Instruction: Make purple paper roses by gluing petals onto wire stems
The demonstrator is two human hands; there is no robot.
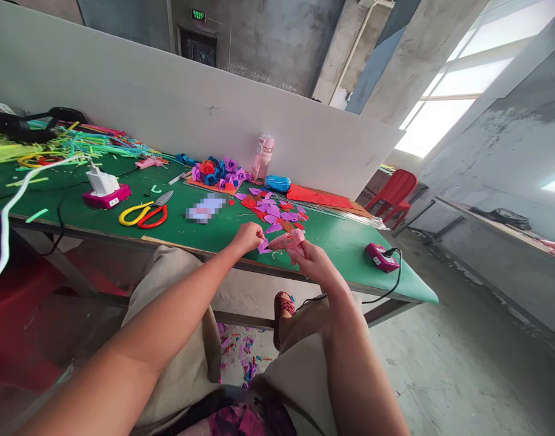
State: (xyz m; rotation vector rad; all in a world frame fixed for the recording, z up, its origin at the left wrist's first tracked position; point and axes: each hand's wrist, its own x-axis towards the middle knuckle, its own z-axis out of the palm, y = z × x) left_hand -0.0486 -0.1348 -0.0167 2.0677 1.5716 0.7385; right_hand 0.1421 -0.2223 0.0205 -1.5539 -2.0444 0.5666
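My left hand [249,238] pinches a small purple paper petal [263,246] over the front edge of the green table [205,241]. Wrapped round a pink glue gun [290,241], my right hand [312,259] points its nozzle left, close to that petal. Whether the nozzle touches the paper I cannot tell. Just beyond both hands lie loose purple and red paper petals [272,210]. Finished-looking paper flowers [218,172] in purple, blue and red are heaped farther back.
Scissors [146,211] with yellow and red handles lie left, near a magenta power adapter [106,196]. Another adapter [382,257] with a black cord sits right. A pink bottle [263,158] and blue pouch [277,183] stand by the white partition [177,103]. Colourful strips [100,138] pile up far left.
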